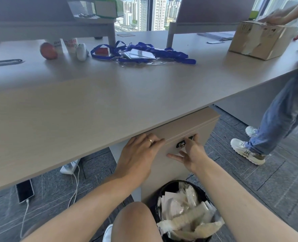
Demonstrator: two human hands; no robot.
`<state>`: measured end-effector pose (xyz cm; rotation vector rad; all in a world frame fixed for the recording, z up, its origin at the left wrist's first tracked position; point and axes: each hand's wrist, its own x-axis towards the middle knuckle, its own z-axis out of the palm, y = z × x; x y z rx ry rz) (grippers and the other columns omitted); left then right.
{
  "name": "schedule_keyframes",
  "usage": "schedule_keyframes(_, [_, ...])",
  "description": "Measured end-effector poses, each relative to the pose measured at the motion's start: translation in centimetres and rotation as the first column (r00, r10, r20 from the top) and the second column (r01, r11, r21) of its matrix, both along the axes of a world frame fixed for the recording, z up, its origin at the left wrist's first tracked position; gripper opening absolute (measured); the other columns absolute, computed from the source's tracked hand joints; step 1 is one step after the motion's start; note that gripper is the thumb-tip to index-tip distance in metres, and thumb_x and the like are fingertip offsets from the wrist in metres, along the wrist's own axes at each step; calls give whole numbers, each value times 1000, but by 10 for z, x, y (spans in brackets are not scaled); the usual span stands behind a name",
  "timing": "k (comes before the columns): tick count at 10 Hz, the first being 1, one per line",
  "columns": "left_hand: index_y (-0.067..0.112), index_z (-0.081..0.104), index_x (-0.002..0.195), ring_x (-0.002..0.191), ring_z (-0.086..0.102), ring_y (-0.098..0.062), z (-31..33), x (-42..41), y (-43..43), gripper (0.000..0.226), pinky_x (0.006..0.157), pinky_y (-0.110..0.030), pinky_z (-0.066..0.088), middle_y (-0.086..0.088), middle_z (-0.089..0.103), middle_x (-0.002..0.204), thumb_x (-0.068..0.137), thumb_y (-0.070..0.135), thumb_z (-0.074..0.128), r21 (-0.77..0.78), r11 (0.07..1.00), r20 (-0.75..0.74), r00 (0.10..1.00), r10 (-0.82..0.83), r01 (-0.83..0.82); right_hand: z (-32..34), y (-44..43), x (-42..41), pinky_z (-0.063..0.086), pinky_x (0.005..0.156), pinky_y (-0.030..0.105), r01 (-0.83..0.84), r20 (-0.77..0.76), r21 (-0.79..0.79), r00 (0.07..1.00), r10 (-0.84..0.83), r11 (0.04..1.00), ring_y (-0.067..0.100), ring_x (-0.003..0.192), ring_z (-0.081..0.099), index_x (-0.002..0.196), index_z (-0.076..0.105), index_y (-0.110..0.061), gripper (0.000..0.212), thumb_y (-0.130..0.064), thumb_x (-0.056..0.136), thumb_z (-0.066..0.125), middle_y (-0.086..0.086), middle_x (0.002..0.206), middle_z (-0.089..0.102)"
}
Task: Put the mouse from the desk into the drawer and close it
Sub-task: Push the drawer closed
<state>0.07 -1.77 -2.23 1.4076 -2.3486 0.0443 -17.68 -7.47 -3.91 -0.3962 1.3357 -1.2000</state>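
A white mouse (82, 51) stands on the far left of the desk (109, 102), beside an orange fruit. Under the desk's front edge sits a beige drawer cabinet (188, 130); its top drawer looks shut or nearly shut. My left hand (139, 154), with a ring on it, lies on the top drawer front, fingertips curled at its upper lip. My right hand (188, 152) touches the same drawer front with its fingers spread, just beside the small lock (180, 144). Neither hand holds the mouse.
Blue lanyards with badges (144, 54) lie mid-desk, with cups and an orange fruit (48, 50) at the left. Another person in jeans (281, 116) stands at the right, hands on a cardboard box (260, 39). A full waste bin (186, 213) stands by my knee. A phone (24, 190) charges on the floor.
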Motion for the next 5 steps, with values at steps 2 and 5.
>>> schedule_keyframes(2, [18,63,131,99,47,-17,0,0,0,87,79,-29,36,5,64,115,51,-14,73,-10,1000,-1,1000,-4,4,2,2,2,54,79,62,-6,7,-18,1000,6,1000,44,144,22,152,18,-43,60,-10,104,32,6,162,18])
schedule_keyframes(5, [23,53,142,114,43,-19,15,-5,6,84,90,-27,32,4,56,132,66,-10,67,79,997,47,999,13,-17,29,21,-23,51,90,65,-165,-148,64,974,173,984,42,147,19,157,13,-37,61,-23,104,40,-1,166,9])
